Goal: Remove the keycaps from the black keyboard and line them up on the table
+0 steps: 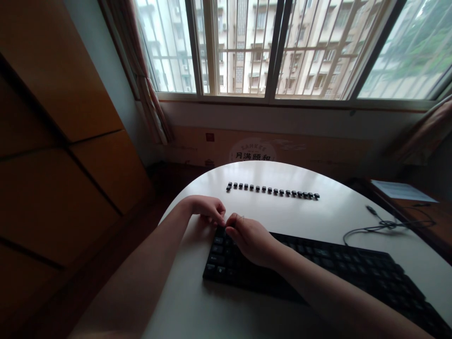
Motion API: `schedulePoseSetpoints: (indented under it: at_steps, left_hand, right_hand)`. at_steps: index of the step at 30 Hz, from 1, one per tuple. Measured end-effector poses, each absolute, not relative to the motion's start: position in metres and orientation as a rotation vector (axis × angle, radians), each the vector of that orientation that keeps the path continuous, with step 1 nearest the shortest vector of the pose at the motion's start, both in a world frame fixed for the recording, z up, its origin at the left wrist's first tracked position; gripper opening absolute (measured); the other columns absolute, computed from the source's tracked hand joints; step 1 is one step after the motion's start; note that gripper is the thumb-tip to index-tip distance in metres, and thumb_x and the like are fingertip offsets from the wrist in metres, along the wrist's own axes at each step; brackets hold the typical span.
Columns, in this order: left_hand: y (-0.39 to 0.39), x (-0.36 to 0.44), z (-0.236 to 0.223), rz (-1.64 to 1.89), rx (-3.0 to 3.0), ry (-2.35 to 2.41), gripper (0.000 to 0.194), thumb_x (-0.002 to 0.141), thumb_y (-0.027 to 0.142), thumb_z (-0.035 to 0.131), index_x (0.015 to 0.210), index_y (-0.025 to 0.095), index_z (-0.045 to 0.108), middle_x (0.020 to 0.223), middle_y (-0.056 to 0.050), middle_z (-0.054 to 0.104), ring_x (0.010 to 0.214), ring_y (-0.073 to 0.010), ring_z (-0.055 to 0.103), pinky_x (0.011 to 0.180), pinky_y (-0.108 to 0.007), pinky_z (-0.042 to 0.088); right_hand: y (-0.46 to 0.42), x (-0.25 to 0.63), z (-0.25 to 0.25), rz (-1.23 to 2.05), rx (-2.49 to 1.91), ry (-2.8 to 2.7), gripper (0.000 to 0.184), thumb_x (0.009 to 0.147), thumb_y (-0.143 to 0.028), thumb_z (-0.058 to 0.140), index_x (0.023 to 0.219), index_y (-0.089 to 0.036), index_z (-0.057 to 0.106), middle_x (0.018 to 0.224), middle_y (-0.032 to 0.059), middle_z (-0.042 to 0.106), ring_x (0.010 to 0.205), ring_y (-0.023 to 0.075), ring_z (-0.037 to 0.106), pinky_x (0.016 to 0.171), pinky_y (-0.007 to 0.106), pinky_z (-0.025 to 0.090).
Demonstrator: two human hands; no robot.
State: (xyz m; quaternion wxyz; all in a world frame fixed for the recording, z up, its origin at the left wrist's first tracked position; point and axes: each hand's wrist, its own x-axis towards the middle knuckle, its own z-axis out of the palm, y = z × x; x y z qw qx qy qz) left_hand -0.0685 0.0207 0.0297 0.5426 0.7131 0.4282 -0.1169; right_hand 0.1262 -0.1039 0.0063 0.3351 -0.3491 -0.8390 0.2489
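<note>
A black keyboard point(325, 256) lies on the white table, its far left corner under my two hands. My right hand point(252, 238) is closed in a pinch above that corner, with the thin bent wire of what looks like a wire keycap puller point(240, 218) sticking out over the fingers. Close beside it, my left hand point(209, 208) rests at the keyboard's edge with fingers curled and thumb and forefinger together. Whatever its fingertips hold, if anything, is hidden. Beyond the hands, several small black keycaps point(270, 190) stand in a row.
The white round-ended table point(190, 301) reaches toward a wall with a barred window. A black cable point(379, 228) lies coiled at the right, its plug on the tabletop. Papers point(402, 190) lie on a brown surface further right. Wooden cabinets point(95, 174) stand at the left.
</note>
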Motion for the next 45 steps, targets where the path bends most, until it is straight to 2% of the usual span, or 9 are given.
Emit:
schedulePoseSetpoints:
  at_steps: [9, 17, 19, 22, 25, 29, 35, 40, 45]
  left_hand:
    - [0.023, -0.069, 0.028, -0.304, 1.695, 1.014, 0.035, 0.058, 0.042, 0.080, 0.065, 0.017, 0.055, 0.057, 0.002, 0.059, 0.047, -0.0098, 0.050, 0.040, -0.018, 0.031]
    - [0.027, -0.073, 0.023, -0.305, 1.708, 1.009, 0.040, 0.057, 0.045, 0.082, 0.063, 0.017, 0.054, 0.054, 0.002, 0.057, 0.045, -0.0102, 0.049, 0.040, -0.018, 0.033]
    - [0.026, -0.073, 0.025, -0.234, 1.681, 0.961, 0.039, 0.061, 0.046, 0.081, 0.067, 0.016, 0.057, 0.055, 0.002, 0.057, 0.044, -0.0085, 0.048, 0.038, -0.016, 0.029]
    - [0.023, -0.070, 0.032, -0.014, 1.624, 0.856, 0.040, 0.071, 0.051, 0.074, 0.086, 0.016, 0.063, 0.066, -0.001, 0.064, 0.046, -0.0076, 0.050, 0.036, -0.015, 0.024]
    - [0.019, -0.064, 0.039, 0.143, 1.621, 0.779, 0.043, 0.078, 0.051, 0.069, 0.102, 0.016, 0.064, 0.082, -0.006, 0.068, 0.056, -0.0112, 0.060, 0.036, -0.015, 0.028]
    - [0.016, -0.057, 0.042, 0.202, 1.658, 0.697, 0.037, 0.076, 0.041, 0.073, 0.101, 0.015, 0.067, 0.083, -0.005, 0.066, 0.065, -0.0134, 0.062, 0.037, -0.014, 0.034]
    - [0.018, -0.056, 0.034, 0.215, 1.628, 0.700, 0.029, 0.074, 0.034, 0.074, 0.094, 0.014, 0.065, 0.071, 0.000, 0.059, 0.054, -0.0082, 0.051, 0.038, -0.014, 0.039]
    - [0.020, -0.056, 0.031, 0.250, 1.567, 0.704, 0.034, 0.074, 0.032, 0.073, 0.101, 0.019, 0.057, 0.078, 0.001, 0.057, 0.057, -0.0085, 0.050, 0.039, -0.014, 0.041]
    - [0.020, -0.061, 0.033, 0.301, 1.577, 0.757, 0.030, 0.074, 0.031, 0.071, 0.096, 0.019, 0.056, 0.080, 0.000, 0.055, 0.060, -0.0095, 0.049, 0.039, -0.014, 0.041]
  right_hand:
    - [-0.100, 0.128, -0.002, 0.689, -0.920, -2.059, 0.015, 0.099, -0.030, 0.040, 0.095, -0.022, 0.051, 0.074, -0.0003, 0.059, 0.064, 0.0153, 0.054, 0.063, 0.027, 0.038]
    - [-0.097, 0.130, -0.012, 0.786, -0.970, -1.698, 0.025, 0.102, -0.040, 0.031, 0.092, -0.022, 0.045, 0.054, -0.0067, 0.042, 0.047, 0.0125, 0.042, 0.052, 0.025, 0.033]
    - [-0.097, 0.131, -0.012, 0.759, -0.950, -1.716, 0.023, 0.101, -0.040, 0.033, 0.093, -0.022, 0.046, 0.057, -0.0062, 0.043, 0.048, 0.0125, 0.042, 0.053, 0.025, 0.033]
    - [-0.096, 0.132, -0.010, 0.668, -0.975, -1.687, 0.020, 0.100, -0.038, 0.034, 0.096, -0.022, 0.046, 0.064, -0.0039, 0.046, 0.054, 0.0134, 0.045, 0.055, 0.025, 0.034]
    - [-0.094, 0.133, -0.006, 0.588, -1.001, -1.662, 0.019, 0.100, -0.036, 0.035, 0.097, -0.022, 0.047, 0.071, -0.0014, 0.052, 0.061, 0.0147, 0.049, 0.059, 0.026, 0.036]
    - [-0.094, 0.134, -0.003, 0.559, -1.004, -1.718, 0.016, 0.099, -0.034, 0.040, 0.097, -0.022, 0.050, 0.076, -0.0007, 0.058, 0.062, 0.0145, 0.052, 0.060, 0.026, 0.037]
    - [-0.099, 0.132, 0.003, 0.520, -1.046, -1.788, 0.018, 0.098, -0.033, 0.041, 0.100, -0.022, 0.055, 0.084, 0.0015, 0.065, 0.066, 0.0156, 0.058, 0.063, 0.026, 0.040]
    - [-0.100, 0.132, 0.006, 0.443, -1.130, -1.823, 0.021, 0.098, -0.035, 0.041, 0.102, -0.023, 0.058, 0.085, 0.0018, 0.068, 0.065, 0.0163, 0.060, 0.062, 0.026, 0.038]
    - [-0.095, 0.134, 0.002, 0.379, -1.227, -1.768, 0.022, 0.098, -0.038, 0.040, 0.099, -0.023, 0.056, 0.080, 0.0017, 0.066, 0.064, 0.0178, 0.059, 0.060, 0.026, 0.035]
